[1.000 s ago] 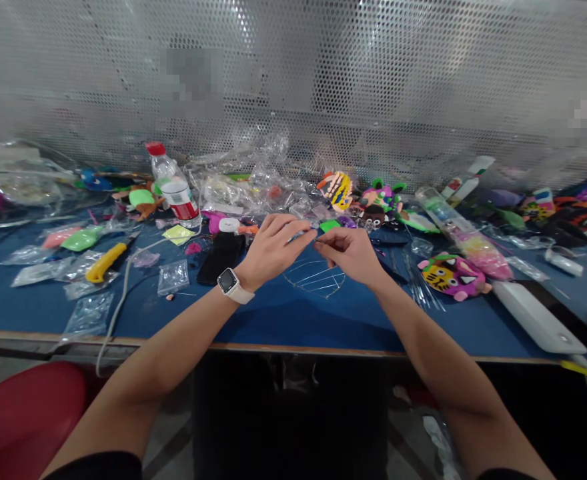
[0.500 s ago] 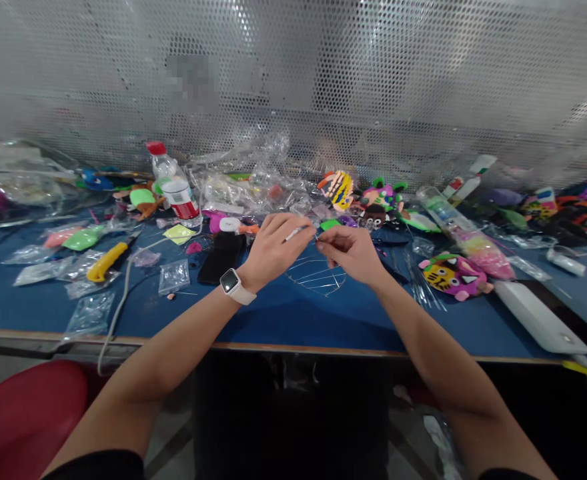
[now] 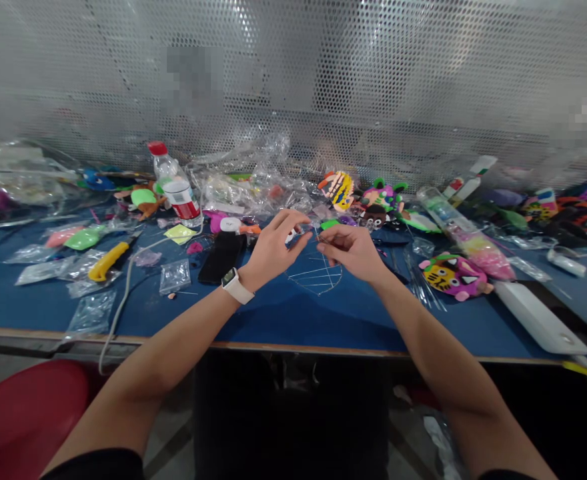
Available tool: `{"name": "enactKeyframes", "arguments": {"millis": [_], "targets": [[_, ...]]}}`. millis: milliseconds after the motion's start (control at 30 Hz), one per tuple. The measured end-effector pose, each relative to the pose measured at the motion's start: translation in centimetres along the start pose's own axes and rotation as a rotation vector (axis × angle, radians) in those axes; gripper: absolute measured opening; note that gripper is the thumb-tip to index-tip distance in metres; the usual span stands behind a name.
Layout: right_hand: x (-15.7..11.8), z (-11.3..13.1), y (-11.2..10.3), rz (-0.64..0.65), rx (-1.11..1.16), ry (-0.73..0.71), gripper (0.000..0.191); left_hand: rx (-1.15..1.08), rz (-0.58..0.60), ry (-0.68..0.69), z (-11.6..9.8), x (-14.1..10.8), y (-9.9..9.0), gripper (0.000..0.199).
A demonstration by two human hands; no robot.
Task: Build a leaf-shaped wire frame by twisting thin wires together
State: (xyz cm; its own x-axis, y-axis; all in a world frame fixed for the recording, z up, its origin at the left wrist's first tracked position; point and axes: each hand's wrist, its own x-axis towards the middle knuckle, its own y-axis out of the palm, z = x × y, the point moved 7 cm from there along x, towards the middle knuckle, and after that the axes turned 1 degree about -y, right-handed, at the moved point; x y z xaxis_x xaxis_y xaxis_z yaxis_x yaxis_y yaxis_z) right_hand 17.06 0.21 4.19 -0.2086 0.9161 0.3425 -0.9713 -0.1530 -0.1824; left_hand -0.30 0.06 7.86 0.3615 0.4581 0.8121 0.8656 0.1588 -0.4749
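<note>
Wire frame (image 3: pixel 316 274), thin, curved and cross-strung, is pinched by the right hand (image 3: pixel 352 252) over the blue tabletop (image 3: pixel 273 323); the left hand (image 3: pixel 275 248) is arched, its thumb and fingers parted.

Silvery wire frame (image 3: pixel 318 293); blue tabletop (image 3: pixel 273 323); yellow handle (image 3: pixel 108 261).

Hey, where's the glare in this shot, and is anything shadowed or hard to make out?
Head view: whitish streaks shine on the perforated metal panel; head view: crumpled clear plastic glints; head view: a soft shadow darkens the blue tabletop nearer the viewer than the wire frame, whose thin lines look faint.
</note>
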Motion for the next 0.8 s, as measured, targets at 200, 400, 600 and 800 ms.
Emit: {"name": "enactKeyframes", "arguments": {"millis": [200, 400, 600, 800], "targets": [[0.00, 0.07, -0.37, -0.019, 0.094, 0.044, 0.033, -0.217, 0.058, -0.137, 0.59, 0.02, 0.53, 0.019], [0.00, 0.06, -0.20, 0.000, 0.115, 0.069, 0.035, -0.291, 0.093, -0.184, 0.89, -0.03, 0.89, 0.019], [0.09, -0.34, -0.25, 0.005, 0.120, 0.078, 0.037, -0.265, 0.094, -0.168, 0.77, 0.01, 0.84, 0.014], [0.16, -0.46, -0.26, -0.001, 0.120, 0.080, 0.039, -0.255, 0.098, -0.148, 0.72, 0.08, 0.82, 0.013]]}}
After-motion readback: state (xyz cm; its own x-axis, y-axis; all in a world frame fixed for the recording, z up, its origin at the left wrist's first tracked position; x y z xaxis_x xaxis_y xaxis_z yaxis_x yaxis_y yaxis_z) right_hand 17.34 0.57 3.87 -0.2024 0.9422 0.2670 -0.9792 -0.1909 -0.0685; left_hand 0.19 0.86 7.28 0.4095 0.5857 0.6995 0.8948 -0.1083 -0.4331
